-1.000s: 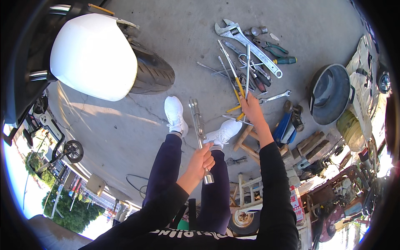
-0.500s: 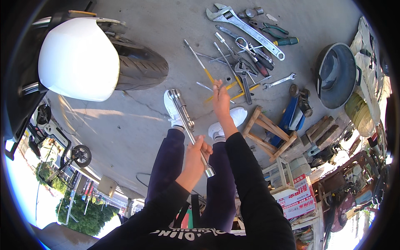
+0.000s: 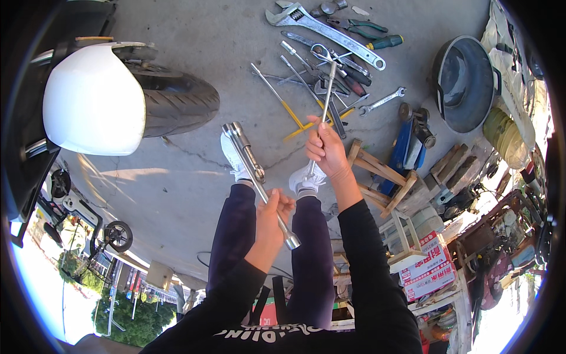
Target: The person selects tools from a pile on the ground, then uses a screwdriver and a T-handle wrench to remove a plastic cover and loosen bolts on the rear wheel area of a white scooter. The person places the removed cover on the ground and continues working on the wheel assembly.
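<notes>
My left hand (image 3: 272,221) is closed around a chrome socket wrench (image 3: 252,171), held slanted above the ground between my legs. Alongside its upper part lies a shorter jointed socket piece (image 3: 256,169). My right hand (image 3: 328,150) grips a long thin chrome rod (image 3: 328,97) that stands nearly upright in the picture. Its far end overlaps the tools on the ground, so its tip is hard to make out. Beyond that hand lie yellow-handled T-wrenches (image 3: 287,109), a large adjustable wrench (image 3: 330,32), and a ratchet wrench (image 3: 320,52).
At the left is a tire (image 3: 183,103) under a white fender (image 3: 94,100). To the right stand a wooden stool frame (image 3: 383,171), a blue floor jack (image 3: 402,153) and a dark metal basin (image 3: 466,82). A double-ended wrench (image 3: 383,101) lies near the jack.
My right hand was over the tools with no rod clearly seen in it; now it is nearer me, gripping the long chrome rod. My left hand still holds the socket wrench.
</notes>
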Motion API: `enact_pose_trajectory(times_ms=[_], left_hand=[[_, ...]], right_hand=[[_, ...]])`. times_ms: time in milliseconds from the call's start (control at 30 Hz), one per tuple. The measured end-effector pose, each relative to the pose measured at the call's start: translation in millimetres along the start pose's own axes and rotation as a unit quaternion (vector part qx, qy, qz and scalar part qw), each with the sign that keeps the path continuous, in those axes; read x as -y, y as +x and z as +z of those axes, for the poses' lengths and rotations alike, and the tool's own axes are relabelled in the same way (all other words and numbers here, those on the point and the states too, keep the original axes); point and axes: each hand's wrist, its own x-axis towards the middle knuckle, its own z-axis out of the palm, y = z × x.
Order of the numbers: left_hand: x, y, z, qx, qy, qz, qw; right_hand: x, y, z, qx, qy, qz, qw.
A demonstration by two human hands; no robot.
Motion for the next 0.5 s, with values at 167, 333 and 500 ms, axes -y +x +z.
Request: enact_pose_trajectory(times_ms=[167, 333, 500], left_hand=[[3, 0, 16, -0.064, 0.008, 0.018, 0.998], [5, -5, 21, -0.002, -0.029, -0.068, 0.997], [5, -3, 7, 0.004, -0.053, -0.15, 0.987]], right_hand=[[-28, -60, 58, -0.065, -0.351, 0.038, 0.933], [-69, -87, 72, -0.079, -0.583, -0.155, 0.794], [-35, -76, 53, 0.04, -0.67, -0.162, 0.723]])
